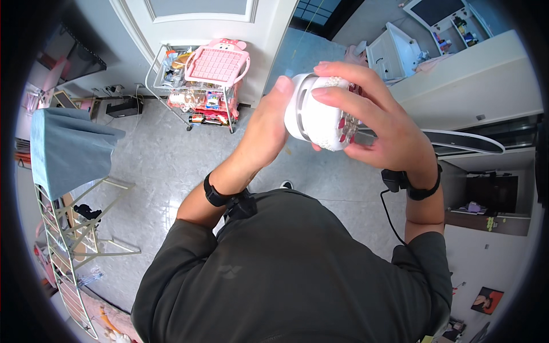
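High in the middle of the head view, both hands hold up a rounded white object (319, 111). A grey band runs round it, and small white beads and red and clear gem-like pieces cover its right side. I cannot make out its exact kind. My left hand (267, 124) presses against its left side, thumb up along the edge; the other fingers are mostly hidden. Curled over the top and right side are the fingers of my right hand (374, 111), its thumb underneath. Each wrist wears a black strap (216, 191) with a small dark device.
A wheeled wire cart (171, 91) with a pink lidded container (214, 64) stands by the white door (200, 8). On the left, a folding drying rack (71, 228) carries a blue cloth (74, 146). A white washbasin cabinet (392, 52) is at the far right, open shelves (486, 220) nearer.
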Available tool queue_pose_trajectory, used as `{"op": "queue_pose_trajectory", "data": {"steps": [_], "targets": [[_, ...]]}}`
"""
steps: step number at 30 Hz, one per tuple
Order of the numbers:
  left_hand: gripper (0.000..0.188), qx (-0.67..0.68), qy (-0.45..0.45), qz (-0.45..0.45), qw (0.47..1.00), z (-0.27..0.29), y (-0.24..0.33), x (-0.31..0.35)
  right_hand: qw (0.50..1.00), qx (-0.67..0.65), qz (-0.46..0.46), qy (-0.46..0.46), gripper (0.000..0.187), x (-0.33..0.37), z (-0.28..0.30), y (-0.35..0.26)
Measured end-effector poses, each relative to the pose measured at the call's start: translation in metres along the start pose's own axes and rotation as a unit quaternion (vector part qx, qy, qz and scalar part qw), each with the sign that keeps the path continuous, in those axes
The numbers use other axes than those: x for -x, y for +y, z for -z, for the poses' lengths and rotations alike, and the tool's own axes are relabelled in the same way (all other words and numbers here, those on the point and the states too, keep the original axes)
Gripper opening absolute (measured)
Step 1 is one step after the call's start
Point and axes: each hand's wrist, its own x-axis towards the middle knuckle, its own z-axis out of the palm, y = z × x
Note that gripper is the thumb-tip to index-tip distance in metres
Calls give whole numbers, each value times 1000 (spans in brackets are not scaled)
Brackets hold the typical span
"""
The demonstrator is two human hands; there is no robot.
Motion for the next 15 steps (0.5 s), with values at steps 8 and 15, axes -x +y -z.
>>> {"op": "queue_pose_trajectory", "data": {"steps": [8,15], "targets": [[56,-44,-6,-108,993,6,-17,-7,998,-1,-61,10,79,2,2,2],[65,-150,-14,-209,966,8,-19,-14,996,-20,-73,46,86,8,-1,14]]}}
